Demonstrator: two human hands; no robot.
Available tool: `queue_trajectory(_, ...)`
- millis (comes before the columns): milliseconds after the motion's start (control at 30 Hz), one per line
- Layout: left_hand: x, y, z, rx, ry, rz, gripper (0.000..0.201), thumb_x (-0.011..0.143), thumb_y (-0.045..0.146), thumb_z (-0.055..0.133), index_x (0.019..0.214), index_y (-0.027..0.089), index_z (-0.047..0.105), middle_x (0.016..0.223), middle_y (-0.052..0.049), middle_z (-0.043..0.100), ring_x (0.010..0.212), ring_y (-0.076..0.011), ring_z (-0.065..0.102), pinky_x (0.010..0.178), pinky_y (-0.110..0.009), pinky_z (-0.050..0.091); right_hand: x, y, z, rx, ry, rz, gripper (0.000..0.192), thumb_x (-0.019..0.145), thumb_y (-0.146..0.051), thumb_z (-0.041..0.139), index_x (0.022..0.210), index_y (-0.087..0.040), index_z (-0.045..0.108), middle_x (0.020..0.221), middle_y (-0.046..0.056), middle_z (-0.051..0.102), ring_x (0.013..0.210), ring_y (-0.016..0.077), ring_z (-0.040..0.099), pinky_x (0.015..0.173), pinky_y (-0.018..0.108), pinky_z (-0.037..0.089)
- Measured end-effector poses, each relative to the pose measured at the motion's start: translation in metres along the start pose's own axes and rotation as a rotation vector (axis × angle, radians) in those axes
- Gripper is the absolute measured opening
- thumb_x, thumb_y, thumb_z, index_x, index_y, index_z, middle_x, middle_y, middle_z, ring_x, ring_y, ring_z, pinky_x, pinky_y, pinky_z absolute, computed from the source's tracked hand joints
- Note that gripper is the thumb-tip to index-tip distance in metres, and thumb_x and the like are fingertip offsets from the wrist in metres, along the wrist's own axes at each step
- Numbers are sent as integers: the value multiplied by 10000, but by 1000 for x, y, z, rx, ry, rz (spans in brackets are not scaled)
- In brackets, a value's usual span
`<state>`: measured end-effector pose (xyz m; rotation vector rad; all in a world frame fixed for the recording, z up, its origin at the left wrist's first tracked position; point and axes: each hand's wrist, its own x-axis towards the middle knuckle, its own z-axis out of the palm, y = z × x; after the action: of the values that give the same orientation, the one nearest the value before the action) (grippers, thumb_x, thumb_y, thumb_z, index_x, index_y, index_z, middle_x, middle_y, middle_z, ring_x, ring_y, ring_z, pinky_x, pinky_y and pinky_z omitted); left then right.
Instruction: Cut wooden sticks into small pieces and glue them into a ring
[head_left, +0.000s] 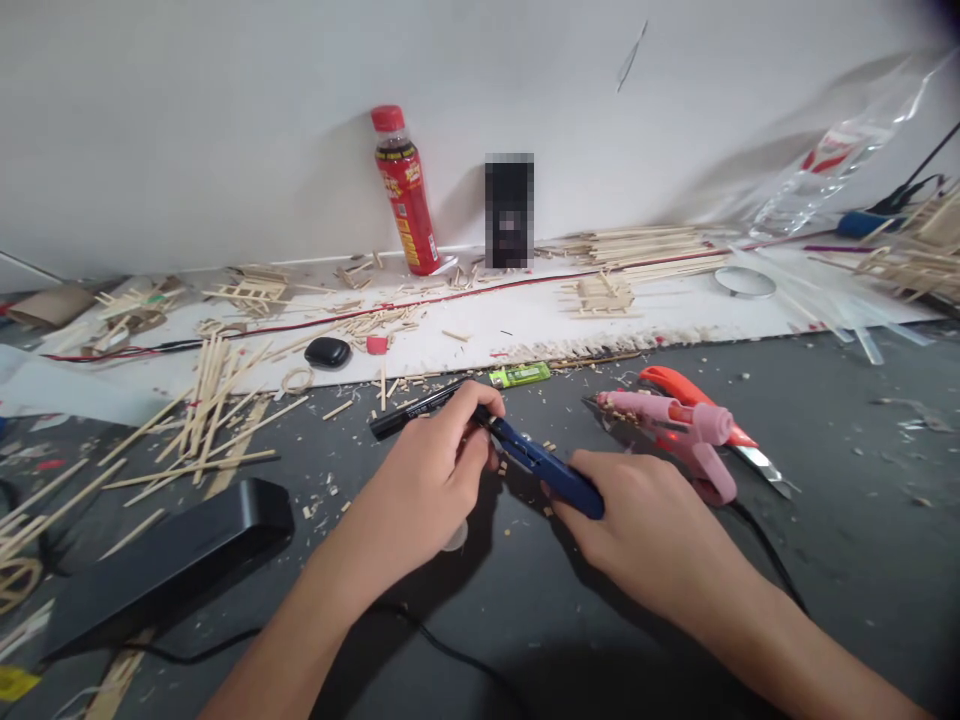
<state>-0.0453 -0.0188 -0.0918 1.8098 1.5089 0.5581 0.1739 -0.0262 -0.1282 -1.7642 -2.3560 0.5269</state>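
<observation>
Two hands meet over one dark blue cutter (551, 470) lying low on the grey tabletop (825, 560): the right hand (645, 525) wraps its handle end, while the left hand (431, 480) pinches the front tip and also holds a black marker (409, 410). Just beside the right hand lies a pink glue gun (675, 425) against an orange knife (679, 385); a green lighter (520, 375) sits beyond, a red bottle (405, 195) by the wall.
</observation>
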Motion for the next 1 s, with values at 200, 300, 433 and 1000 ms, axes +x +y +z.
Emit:
queue_trajectory(200, -3, -5, -3, 94, -53, -36, 225, 1058, 279, 422, 1185, 390, 571, 665, 80, 616, 517, -144, 605, 488, -232, 396, -15, 7, -2, -156, 174, -116, 198, 929, -354, 577, 759, -254, 558, 741, 53, 732, 652, 321, 716, 597, 361, 232)
queue_trajectory(300, -8, -4, -5, 124, -83, -36, 251, 1045, 262, 443, 1213, 387, 581, 669, 82, 635, 518, -135, 633, 494, -221, 413, -19, 8, -3, -177, 207, -154, 166, 928, -353, 590, 799, -248, 579, 764, 56, 721, 690, 323, 722, 605, 366, 251)
queue_trajectory(433, -10, -2, -9, 145, -134, -31, 276, 1048, 238, 428, 1243, 376, 567, 705, 77, 675, 559, -133, 660, 538, -222, 422, -23, 7, -7, -183, 180, -124, 159, 936, -359, 603, 826, -245, 586, 800, 64, 731, 711, 317, 718, 623, 372, 281)
queue_trajectory(1000, -2, 1, -9, -340, -3, 142, 157, 1109, 378, 417, 1245, 304, 390, 931, 3, 696, 575, -100, 462, 598, -239, 410, -8, 5, -23, 164, 152, 31, 352, 967, -492, 611, 731, -237, 550, 723, 61, 702, 720, 270, 629, 675, 363, 332)
